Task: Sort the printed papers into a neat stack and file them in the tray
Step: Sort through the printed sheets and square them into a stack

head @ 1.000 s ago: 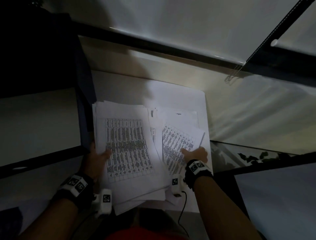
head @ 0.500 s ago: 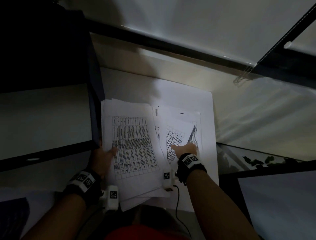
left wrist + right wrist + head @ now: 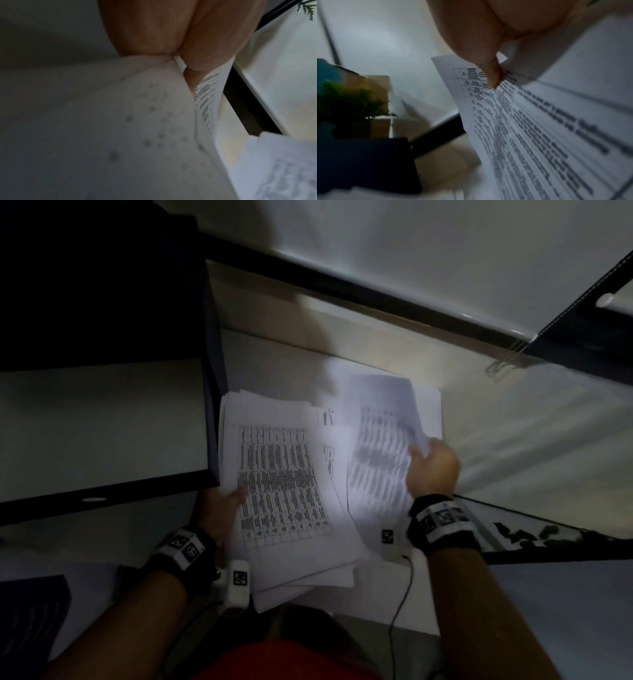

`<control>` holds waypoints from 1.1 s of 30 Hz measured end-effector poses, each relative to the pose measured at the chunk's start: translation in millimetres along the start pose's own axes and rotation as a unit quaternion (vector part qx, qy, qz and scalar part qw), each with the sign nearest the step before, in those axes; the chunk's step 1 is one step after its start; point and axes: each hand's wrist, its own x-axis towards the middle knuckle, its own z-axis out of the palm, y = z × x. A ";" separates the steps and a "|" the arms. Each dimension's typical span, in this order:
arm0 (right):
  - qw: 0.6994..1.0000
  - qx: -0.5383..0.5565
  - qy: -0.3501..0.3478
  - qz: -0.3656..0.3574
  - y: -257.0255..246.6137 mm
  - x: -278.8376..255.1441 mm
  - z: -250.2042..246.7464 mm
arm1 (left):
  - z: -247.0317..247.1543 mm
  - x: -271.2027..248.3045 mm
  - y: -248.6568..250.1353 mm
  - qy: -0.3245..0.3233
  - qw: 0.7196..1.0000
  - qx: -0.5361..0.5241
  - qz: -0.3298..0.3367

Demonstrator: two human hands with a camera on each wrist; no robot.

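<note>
Left hand (image 3: 219, 508) grips the left edge of a loose stack of papers (image 3: 284, 494): thumb lies on the top sheet, the fingers are under the stack and mostly hidden; the left wrist view confirms the thumb pressed on paper with sheets fanned just past it. Right hand (image 3: 432, 467) pinches a printed sheet (image 3: 376, 460) at its right edge; the right wrist view shows the thumb pressed on the printed side, and the sheet is lifted and bowed off the pile, motion-blurred. Stack top sheet is white with a dense black table, many narrow columns, darker band across the middle; edges of the sheets below stick out unevenly toward the person and to the left, so the stack is not squared. The lifted sheet carries the same sort of rows of small text. Between the two hands more white sheets overlap loosely, all lying on a white desk (image 3: 274, 364). Just left of the left hand stands a dark box (image 3: 102, 313) with an open side, touching or nearly touching the stack's left edge. Beyond the right hand: a pale blind (image 3: 445, 251) with a bead cord (image 3: 507, 361). A green plant (image 3: 353, 102) shows in the right wrist view.
</note>
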 end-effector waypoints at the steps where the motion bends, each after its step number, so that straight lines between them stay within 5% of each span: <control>1: 0.999 -0.003 0.025 -0.038 -10.1 6.1 -20.0 | 2.6 1.5 -3.1 -0.005 1.000 0.004 0.004; 5: 0.989 0.002 0.082 -0.124 -52.8 23.8 -84.8 | 23.4 0.2 -1.5 -0.023 1.000 0.008 0.015; 9: 0.985 0.096 0.071 -0.123 -61.9 33.4 -103.1 | 41.8 -3.1 5.0 -0.038 0.999 0.019 0.005; 14: 0.983 0.172 -0.057 0.020 -8.4 22.3 -38.7 | 41.9 -0.3 10.9 -0.080 0.996 0.030 -0.014; 18: 0.979 0.066 -0.153 0.116 38.0 4.4 24.2 | 38.0 6.5 12.6 -0.099 0.993 0.023 -0.053; 26: 0.957 -0.070 -0.277 0.053 22.9 -29.3 81.0 | 56.7 11.2 25.7 -0.071 0.987 0.137 -0.038; 30: 0.956 -0.126 -0.265 0.020 33.8 -25.2 90.6 | 52.4 3.7 32.6 -0.086 0.987 0.136 -0.010; 33: 0.964 -0.011 -0.256 0.065 45.4 -18.7 88.9 | 45.9 -11.2 40.6 -0.090 0.992 0.081 0.027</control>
